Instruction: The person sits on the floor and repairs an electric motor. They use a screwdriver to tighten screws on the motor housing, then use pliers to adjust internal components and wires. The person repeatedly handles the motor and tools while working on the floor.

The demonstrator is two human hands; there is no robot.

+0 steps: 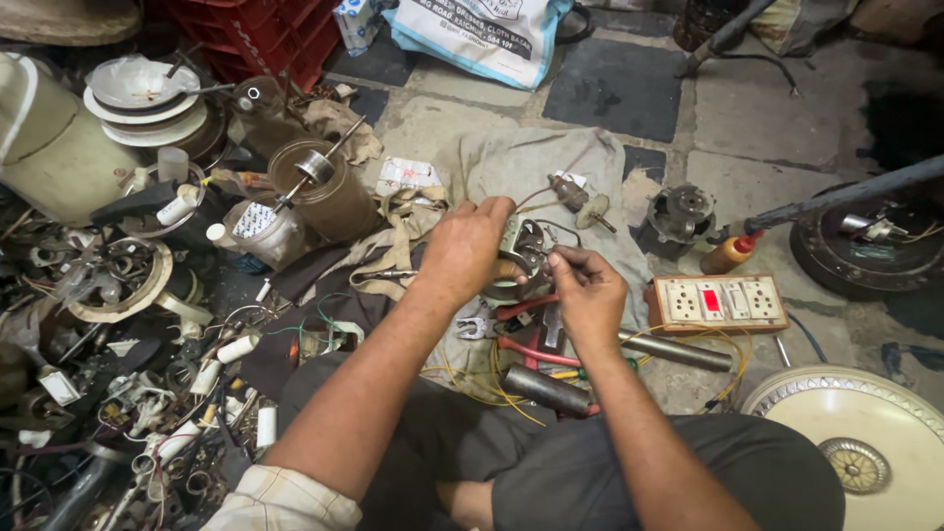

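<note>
**Two hands on a small motor part above a floor cloth**

Both hands meet over a grey cloth (pixel 536 162) spread on the tiled floor. The left hand (pixel 468 248) is curled round a small metal motor part (pixel 521 246), fingers closed on its upper edge and held just above the cloth. The right hand (pixel 587 292) pinches thumb and forefinger together on a thin wire end touching the part's right side. Directly below the hands lie red-handled pliers (pixel 526 329); beside them rest two dark metal cylinders (pixel 547 389), with yellow wire strands running beneath. To the right sits a wooden switchboard (pixel 716 303) with sockets and a red switch, and behind it an orange-capped bottle (pixel 731 254). A rotor on a shaft (pixel 580 200) lies on the cloth beyond the hands. Scrap parts crowd the left side.
</note>
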